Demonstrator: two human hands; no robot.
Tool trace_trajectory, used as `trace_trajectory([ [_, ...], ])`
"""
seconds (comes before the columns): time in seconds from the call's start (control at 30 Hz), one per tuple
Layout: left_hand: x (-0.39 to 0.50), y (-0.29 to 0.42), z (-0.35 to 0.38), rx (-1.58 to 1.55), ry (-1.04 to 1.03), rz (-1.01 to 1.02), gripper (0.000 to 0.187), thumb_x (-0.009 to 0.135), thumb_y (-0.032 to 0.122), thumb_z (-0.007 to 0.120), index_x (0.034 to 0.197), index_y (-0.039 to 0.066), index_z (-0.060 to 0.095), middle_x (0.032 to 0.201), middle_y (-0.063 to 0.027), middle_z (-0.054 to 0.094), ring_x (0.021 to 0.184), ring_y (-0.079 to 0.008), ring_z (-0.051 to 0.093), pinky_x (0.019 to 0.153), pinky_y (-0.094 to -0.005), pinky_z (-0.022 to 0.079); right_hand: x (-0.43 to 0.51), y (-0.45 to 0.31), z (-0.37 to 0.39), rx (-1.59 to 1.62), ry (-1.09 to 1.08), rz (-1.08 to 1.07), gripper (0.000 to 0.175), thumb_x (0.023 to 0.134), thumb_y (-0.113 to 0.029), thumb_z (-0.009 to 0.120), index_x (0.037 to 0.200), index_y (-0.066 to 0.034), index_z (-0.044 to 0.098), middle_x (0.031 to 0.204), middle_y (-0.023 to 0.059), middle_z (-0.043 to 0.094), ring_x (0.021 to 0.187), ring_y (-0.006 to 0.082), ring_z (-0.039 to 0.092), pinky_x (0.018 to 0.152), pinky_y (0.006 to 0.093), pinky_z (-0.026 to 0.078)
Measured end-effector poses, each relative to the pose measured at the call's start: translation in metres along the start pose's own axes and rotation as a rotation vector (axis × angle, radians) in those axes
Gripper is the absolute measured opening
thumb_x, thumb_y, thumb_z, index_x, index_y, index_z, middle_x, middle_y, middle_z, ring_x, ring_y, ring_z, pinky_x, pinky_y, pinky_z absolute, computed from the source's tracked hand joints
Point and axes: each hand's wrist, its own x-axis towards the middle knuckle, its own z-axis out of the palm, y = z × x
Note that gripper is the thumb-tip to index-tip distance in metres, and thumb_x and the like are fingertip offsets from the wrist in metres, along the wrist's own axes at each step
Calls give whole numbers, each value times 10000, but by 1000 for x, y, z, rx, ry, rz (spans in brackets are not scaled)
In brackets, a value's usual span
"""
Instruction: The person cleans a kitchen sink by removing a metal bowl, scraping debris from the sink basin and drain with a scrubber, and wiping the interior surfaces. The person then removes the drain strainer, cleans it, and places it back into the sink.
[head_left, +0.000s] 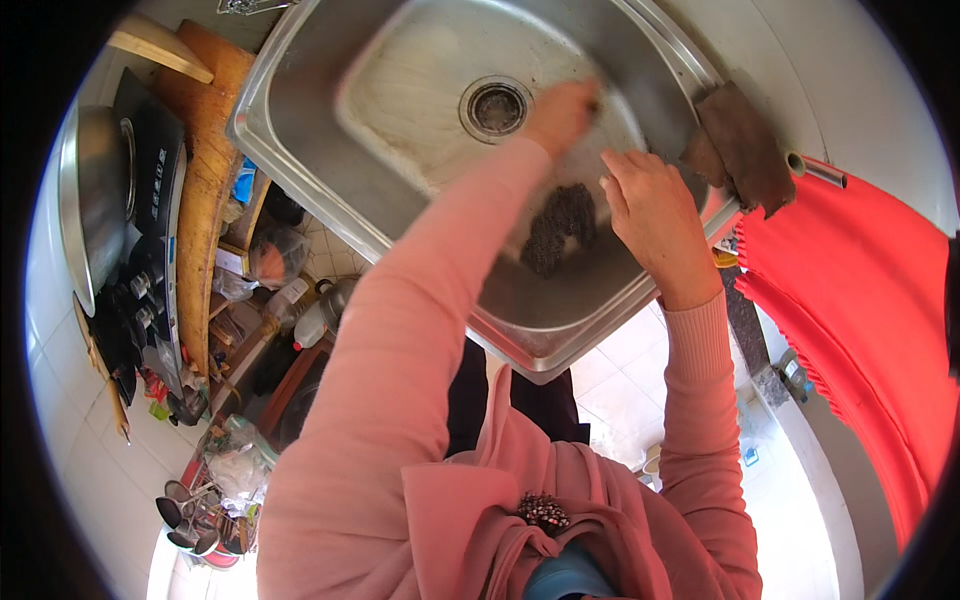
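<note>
A stainless steel sink (322, 180) with a round drain (496, 109) lies before me. My left hand (564, 114), blurred, reaches over the basin just right of the drain; its fingers look curled, and a small dark spot shows at their tips, too unclear to name. My right hand (651, 214) is over the basin's right side, back of the hand up, fingers extended, with nothing seen in it. A dark, rough-textured clump, perhaps a scouring pad or mesh cloth (559, 229), lies in the basin between my left forearm and right hand.
A brown cloth (746, 146) drapes over the sink's right corner, beside a metal tube (823, 172) and a red fabric (862, 300). At left are a wooden board (196, 225), a stove (154, 172) with a large metal pan (97, 195), and shelves of bottles and bags. Ladles (199, 525) stand lower left.
</note>
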Motion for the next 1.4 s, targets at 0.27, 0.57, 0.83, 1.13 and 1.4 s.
trace_trajectory([
  [0.27, 18, 6, 46, 17, 51, -11, 229, 798, 88, 573, 1019, 67, 628, 960, -216, 668, 967, -418, 621, 843, -484, 502, 2, 5, -2, -35, -62, 36, 254, 881, -94, 583, 1114, -1, 623, 984, 161, 643, 944, 337, 596, 814, 428, 456],
  [0.57, 22, -63, -64, 63, 305, -225, 156, 768, 28, 609, 922, 23, 631, 889, -218, 671, 887, -424, 630, 774, -476, 496, 8, -4, 5, -36, -10, -58, 234, 872, -112, 608, 1082, -11, 631, 903, 133, 644, 894, 309, 606, 811, 418, 462],
  [0.83, 69, -80, -81, 331, 438, -463, 88, 778, 15, 648, 863, 12, 670, 926, -210, 677, 891, -403, 641, 803, -453, 515, 13, -6, 7, -12, -33, -87, 261, 873, -108, 615, 1110, 0, 636, 903, 125, 638, 891, 298, 602, 810, 406, 455],
  [1.13, 52, -41, -4, 175, 245, 124, 154, 740, -12, 575, 849, 31, 675, 969, -156, 643, 971, -363, 599, 829, -443, 512, 13, -13, 10, -26, -80, -104, 284, 883, -110, 603, 1145, -1, 617, 921, 124, 634, 905, 288, 598, 823, 398, 453],
  [1.4, 18, -36, -18, 310, -209, 374, 162, 735, -21, 578, 839, 57, 675, 963, -108, 623, 1016, -326, 581, 863, -411, 505, 7, -24, 13, -55, -126, -99, 269, 895, -127, 589, 1134, -5, 617, 920, 125, 636, 903, 288, 600, 831, 402, 459],
])
